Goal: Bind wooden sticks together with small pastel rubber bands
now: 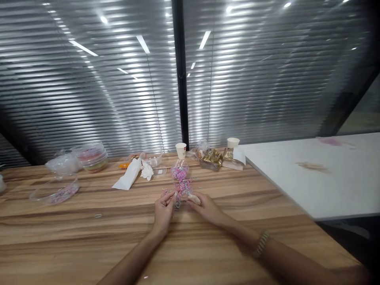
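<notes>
A loose pile of pink, blue and white paper clips (182, 186) lies on the wooden table, trailing from a small clear plastic tub (179, 169). At its near left edge my left hand (164, 209) is closed, thumb and forefinger pinching what looks like a pale paper clip (176, 195). On the right of the pile, my right hand (208, 208) curls its fingers around a pale beige, elongated thing (195, 198). Its kind cannot be made out. Some clips between the two hands are partly covered by fingertips.
Left stand stacked clear containers (90, 156) and a shallow clear tray (56, 192) holding more clips. White paper (128, 175), a paper cup (181, 150) and gold wrapping (212, 158) line the back. One clip (97, 215) lies apart. A white table (326, 182) adjoins at right.
</notes>
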A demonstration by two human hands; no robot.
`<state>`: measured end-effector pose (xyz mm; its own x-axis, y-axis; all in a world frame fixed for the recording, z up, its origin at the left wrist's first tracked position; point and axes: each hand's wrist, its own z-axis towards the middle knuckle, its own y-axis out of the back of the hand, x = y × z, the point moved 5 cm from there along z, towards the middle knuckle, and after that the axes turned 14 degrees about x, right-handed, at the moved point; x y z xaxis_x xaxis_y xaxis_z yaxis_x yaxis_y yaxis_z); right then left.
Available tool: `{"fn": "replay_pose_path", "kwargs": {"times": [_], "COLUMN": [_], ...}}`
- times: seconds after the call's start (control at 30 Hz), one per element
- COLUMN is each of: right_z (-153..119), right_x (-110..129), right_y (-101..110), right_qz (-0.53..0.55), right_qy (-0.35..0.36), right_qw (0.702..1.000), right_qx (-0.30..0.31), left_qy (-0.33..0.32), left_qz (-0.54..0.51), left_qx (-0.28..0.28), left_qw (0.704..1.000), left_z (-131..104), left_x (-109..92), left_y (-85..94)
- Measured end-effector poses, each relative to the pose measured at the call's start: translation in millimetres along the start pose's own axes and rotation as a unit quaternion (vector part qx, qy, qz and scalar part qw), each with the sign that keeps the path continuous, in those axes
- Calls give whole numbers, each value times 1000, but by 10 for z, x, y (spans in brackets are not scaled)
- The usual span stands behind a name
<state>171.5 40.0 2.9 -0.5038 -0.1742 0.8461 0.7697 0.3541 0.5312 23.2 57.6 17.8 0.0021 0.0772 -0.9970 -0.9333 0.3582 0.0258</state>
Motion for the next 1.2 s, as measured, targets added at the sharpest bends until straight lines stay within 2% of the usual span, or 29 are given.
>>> {"fn": "replay_pose_path", "kwargs": {"times": [0.13,0.2,0.43,0.57,0.7,0.87,1.03,1.1,1.2], "right_z": [-11,-17,-17,-17,-52,-70,-57,-58,-51], "right_x": [-7,12,48,46,83,63,58,61,50], "right_y": [10,16,11,11,38,42,10,12,2], "right_qz": [-1,-2,7,13,15,45,44,13,-28], "right_qy": [3,6,20,22,10,-1,23,18,7], "right_qw": [1000,1000,1000,1000,1000,999,999,1000,999], "right_qx": [-6,-11,-9,-1,-20,-29,-2,-13,-25], "left_qy": [0,0,27,6,-31,-67,-97,-104,-122], "left_qz": [-60,-79,-90,-79,-9,122,174,178,246], "left_qx": [78,96,50,87,145,137,176,173,133], "left_qw": [995,992,994,993,989,981,964,963,952], "left_z": [5,21,79,71,56,41,1,2,34], "left_x": [29,31,60,21,-52,-136,-201,-206,-207], "left_y": [-101,-114,-1,-36,-97,-67,-135,-124,-28]}}
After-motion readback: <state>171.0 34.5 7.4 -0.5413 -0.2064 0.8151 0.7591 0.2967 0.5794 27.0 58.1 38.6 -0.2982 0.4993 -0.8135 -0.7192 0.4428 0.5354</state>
